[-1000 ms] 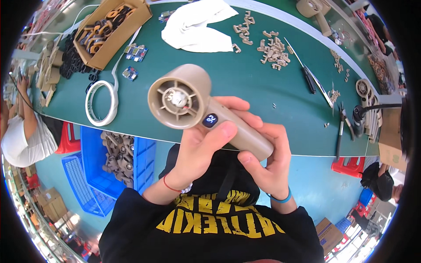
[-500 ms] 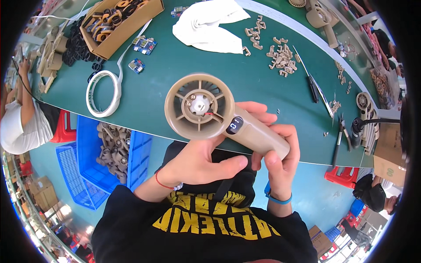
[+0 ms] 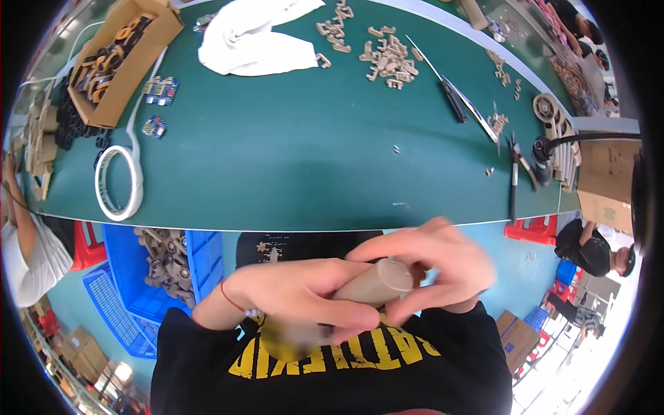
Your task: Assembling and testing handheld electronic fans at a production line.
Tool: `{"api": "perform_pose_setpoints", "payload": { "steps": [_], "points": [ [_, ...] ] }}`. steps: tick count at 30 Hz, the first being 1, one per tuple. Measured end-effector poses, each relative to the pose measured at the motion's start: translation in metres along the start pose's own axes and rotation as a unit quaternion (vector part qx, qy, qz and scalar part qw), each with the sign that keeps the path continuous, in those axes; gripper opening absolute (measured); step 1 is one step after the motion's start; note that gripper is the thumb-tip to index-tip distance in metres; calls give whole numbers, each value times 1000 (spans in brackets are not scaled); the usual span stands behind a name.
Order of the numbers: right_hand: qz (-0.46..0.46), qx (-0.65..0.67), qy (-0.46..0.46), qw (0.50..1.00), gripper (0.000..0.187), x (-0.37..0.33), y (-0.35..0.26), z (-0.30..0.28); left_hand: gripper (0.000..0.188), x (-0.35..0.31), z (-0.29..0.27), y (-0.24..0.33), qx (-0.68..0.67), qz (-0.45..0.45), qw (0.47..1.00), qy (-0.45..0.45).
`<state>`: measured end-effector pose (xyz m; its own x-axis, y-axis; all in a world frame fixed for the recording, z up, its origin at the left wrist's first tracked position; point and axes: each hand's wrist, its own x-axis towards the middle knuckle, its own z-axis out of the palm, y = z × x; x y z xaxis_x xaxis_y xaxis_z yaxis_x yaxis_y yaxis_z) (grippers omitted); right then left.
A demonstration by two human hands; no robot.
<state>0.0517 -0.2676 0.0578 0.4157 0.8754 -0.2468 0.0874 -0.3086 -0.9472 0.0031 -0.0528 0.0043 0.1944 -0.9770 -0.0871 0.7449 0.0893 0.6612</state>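
Observation:
My left hand (image 3: 297,287) is wrapped round a beige handheld fan (image 3: 377,283), held low in front of my chest below the table edge. The handle's rounded end points up and to the right. The fan head is blurred and mostly hidden under my left hand, and the display is out of sight. My right hand (image 3: 446,266), partly smeared by motion, curls round the handle's end, with thumb and fingers on either side of it. Whether it also holds a small part there, I cannot make out.
On the green table (image 3: 277,159) lie a tape roll (image 3: 104,183), circuit boards (image 3: 160,90), a white cloth (image 3: 242,41), small beige clips (image 3: 391,59), a screwdriver (image 3: 453,100) and pliers (image 3: 515,176). A blue crate (image 3: 204,259) of fan parts stands lower left; a carton (image 3: 104,111) holds rings.
The fan has come down off the table toward my chest and turned, so its grille and display no longer show. My right hand has shifted to the handle's end. The view has moved too.

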Motion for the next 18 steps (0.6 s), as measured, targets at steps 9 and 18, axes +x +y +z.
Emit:
{"api": "perform_pose_setpoints", "payload": {
  "steps": [9, 18],
  "points": [
    [184, -515, 469, 694, 57, -165, 73, -116, 27, 9, 15, -18, -98, 235, 946, 202],
    [134, -317, 605, 718, 44, -152, 23, -151, 15, 8, 9, -17, 103, 260, 923, 263]
  ]
}}
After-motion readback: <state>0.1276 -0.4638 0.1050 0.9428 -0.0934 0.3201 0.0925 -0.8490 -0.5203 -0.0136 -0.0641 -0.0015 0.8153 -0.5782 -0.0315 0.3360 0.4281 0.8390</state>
